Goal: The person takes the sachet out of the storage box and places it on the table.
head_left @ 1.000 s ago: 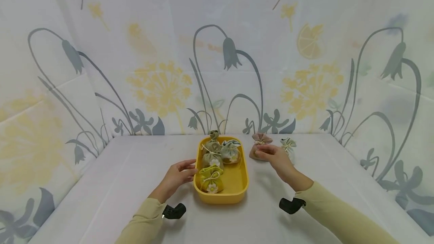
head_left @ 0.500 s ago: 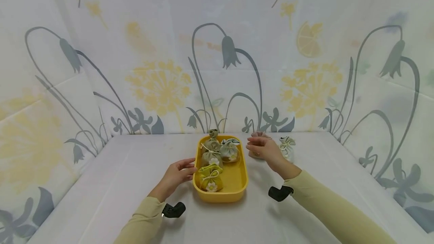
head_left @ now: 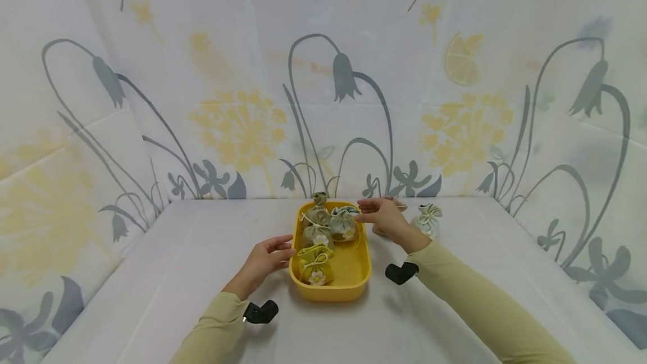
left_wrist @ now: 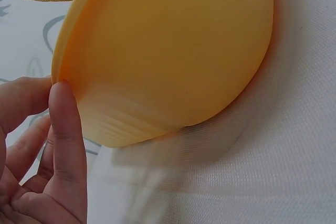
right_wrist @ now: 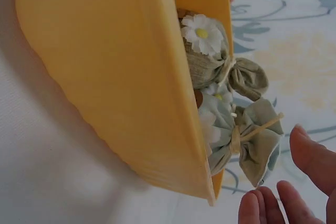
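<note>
A yellow plastic tray (head_left: 331, 295) stands on the white tabletop with several drawstring pouches in it. My left hand (head_left: 264, 263) pinches the tray's left rim between thumb and fingertip, as the left wrist view shows. Over the far right rim, my right hand (head_left: 388, 221) hovers at the neck of the pale blue pouch (right_wrist: 219, 142); thumb and fingers stand apart, with a gap to the cloth. Behind that pouch sits a brownish-green pouch (head_left: 317, 232) with a white flower. The yellow-green pouch (head_left: 315, 265) lies nearest the front.
Right of the tray, a pinkish pouch (head_left: 401, 204) is mostly hidden behind my right hand. Beside it stands a pale grey-green pouch (head_left: 428, 219) on the tabletop (head_left: 455, 274). A flower-printed white cloth (head_left: 414, 128) hangs across the back.
My right hand has moved left, from the pinkish pouch to the tray's far right rim, holding nothing. My left hand has stayed on the left rim.
</note>
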Available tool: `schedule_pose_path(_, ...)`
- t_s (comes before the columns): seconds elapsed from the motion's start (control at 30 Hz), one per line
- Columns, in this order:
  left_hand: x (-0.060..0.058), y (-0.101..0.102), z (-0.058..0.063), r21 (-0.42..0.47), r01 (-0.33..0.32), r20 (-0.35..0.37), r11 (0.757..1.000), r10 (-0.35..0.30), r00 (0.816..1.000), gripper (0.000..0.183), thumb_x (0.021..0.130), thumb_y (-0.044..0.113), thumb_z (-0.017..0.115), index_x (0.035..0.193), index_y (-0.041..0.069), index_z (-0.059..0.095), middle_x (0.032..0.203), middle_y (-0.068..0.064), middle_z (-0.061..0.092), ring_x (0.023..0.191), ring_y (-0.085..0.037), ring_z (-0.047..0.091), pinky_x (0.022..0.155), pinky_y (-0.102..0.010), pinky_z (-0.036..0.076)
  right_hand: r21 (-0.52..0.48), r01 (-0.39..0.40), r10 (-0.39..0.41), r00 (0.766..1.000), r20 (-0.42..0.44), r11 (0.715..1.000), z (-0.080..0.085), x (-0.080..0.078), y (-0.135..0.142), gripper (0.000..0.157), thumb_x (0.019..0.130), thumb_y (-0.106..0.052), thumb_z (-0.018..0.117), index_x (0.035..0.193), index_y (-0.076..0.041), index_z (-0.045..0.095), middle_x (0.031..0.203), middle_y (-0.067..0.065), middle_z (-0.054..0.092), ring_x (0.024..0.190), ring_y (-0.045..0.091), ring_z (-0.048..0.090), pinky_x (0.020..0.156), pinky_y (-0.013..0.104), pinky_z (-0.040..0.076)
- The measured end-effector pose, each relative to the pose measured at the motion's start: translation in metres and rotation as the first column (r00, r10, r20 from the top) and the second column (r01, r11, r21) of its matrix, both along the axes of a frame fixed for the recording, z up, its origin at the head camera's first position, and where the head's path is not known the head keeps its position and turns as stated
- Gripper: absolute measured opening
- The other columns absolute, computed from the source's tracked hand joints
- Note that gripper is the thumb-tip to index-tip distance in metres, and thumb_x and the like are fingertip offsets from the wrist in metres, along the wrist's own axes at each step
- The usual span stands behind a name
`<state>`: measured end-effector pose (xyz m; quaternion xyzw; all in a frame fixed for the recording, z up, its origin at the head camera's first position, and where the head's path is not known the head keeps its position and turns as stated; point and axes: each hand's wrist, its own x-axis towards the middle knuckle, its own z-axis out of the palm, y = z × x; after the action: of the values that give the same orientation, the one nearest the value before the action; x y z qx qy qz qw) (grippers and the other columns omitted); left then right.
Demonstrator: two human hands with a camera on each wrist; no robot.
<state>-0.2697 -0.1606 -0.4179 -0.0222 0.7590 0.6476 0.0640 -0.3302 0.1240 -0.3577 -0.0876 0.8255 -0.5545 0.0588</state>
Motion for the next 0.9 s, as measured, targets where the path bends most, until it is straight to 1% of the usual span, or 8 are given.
schedule_pose_path(0.17,0.000,0.000,-0.001,-0.002,-0.002,0.007,1.000,0.002,1.000,0.045,0.088,0.014,0.065,0.129,0.004,0.053,0.112,-0.013,0.057,0.090,-0.019,0.060,0.079,-0.032,0.054,0.014,-0.064,0.063,0.998,0.026,0.998,-0.002,-0.003,-0.007,0.050,0.083,-0.010,0.070,0.128,0.002,0.052,0.123,0.017,0.054,0.113,0.029,0.049,0.096,0.039,0.042)
schedule_pose_path(0.23,0.000,0.000,-0.002,-0.002,-0.002,0.010,1.000,0.002,1.000,0.045,0.087,0.015,0.066,0.129,0.004,0.053,0.112,-0.012,0.057,0.090,-0.018,0.060,0.079,-0.032,0.054,0.015,-0.087,0.087,0.995,0.039,0.996,-0.003,-0.005,-0.009,0.052,0.083,-0.010,0.070,0.130,0.001,0.050,0.127,0.017,0.052,0.118,0.029,0.046,0.098,0.039,0.041)
schedule_pose_path(0.3,0.000,0.000,-0.001,0.001,0.000,0.004,1.000,0.000,1.000,0.045,0.087,0.014,0.066,0.129,0.004,0.053,0.111,-0.013,0.057,0.090,-0.019,0.060,0.079,-0.032,0.054,0.015,-0.107,0.106,0.993,0.048,0.994,-0.003,-0.007,-0.012,0.054,0.084,-0.010,0.069,0.132,0.003,0.047,0.133,0.019,0.047,0.124,0.031,0.041,0.101,0.043,0.037)
schedule_pose_path(0.43,-0.001,0.000,-0.001,-0.001,0.002,-0.006,1.000,-0.002,1.000,0.044,0.088,0.013,0.065,0.129,0.004,0.054,0.110,-0.013,0.057,0.089,-0.019,0.061,0.078,-0.032,0.054,0.047,-0.067,0.062,0.994,0.093,0.997,0.000,-0.009,-0.016,0.052,0.084,-0.018,0.070,0.131,-0.005,0.052,0.138,0.017,0.043,0.130,0.032,0.034,0.103,0.054,0.029)
schedule_pose_path(0.57,-0.001,0.000,-0.001,-0.004,0.001,0.000,1.000,-0.001,1.000,0.044,0.087,0.013,0.066,0.129,0.004,0.054,0.110,-0.013,0.057,0.089,-0.019,0.060,0.078,-0.032,0.054,0.056,-0.027,0.018,0.989,0.148,0.998,0.003,-0.011,-0.020,0.045,0.085,-0.024,0.070,0.126,-0.011,0.057,0.133,0.012,0.049,0.128,0.032,0.036,0.099,0.064,0.025)
schedule_pose_path(0.73,-0.001,0.000,0.000,0.006,0.001,-0.002,1.000,-0.001,1.000,0.044,0.087,0.013,0.066,0.129,0.004,0.054,0.111,-0.013,0.057,0.088,-0.018,0.061,0.078,-0.032,0.054,0.025,-0.012,0.007,0.986,0.165,1.000,0.001,-0.019,-0.021,0.043,0.085,-0.021,0.070,0.124,-0.007,0.058,0.120,0.011,0.058,0.120,0.030,0.045,0.103,0.059,0.025)
schedule_pose_path(0.8,-0.001,0.000,0.000,0.009,0.001,-0.003,1.000,-0.001,1.000,0.044,0.087,0.013,0.066,0.128,0.004,0.054,0.111,-0.013,0.057,0.088,-0.018,0.061,0.078,-0.032,0.054,0.022,-0.003,0.000,0.988,0.157,1.000,0.000,-0.023,-0.021,0.041,0.085,-0.019,0.070,0.122,-0.005,0.060,0.115,0.011,0.061,0.114,0.028,0.051,0.104,0.054,0.028)
schedule_pose_path(0.9,-0.001,0.000,0.000,0.008,0.004,-0.003,1.000,-0.004,1.000,0.044,0.087,0.013,0.066,0.129,0.003,0.054,0.111,-0.014,0.057,0.089,-0.019,0.061,0.078,-0.032,0.054,0.058,-0.011,0.004,0.993,0.119,0.998,0.000,-0.025,-0.020,0.036,0.086,-0.016,0.068,0.117,-0.001,0.061,0.109,0.012,0.064,0.106,0.026,0.057,0.101,0.047,0.036)
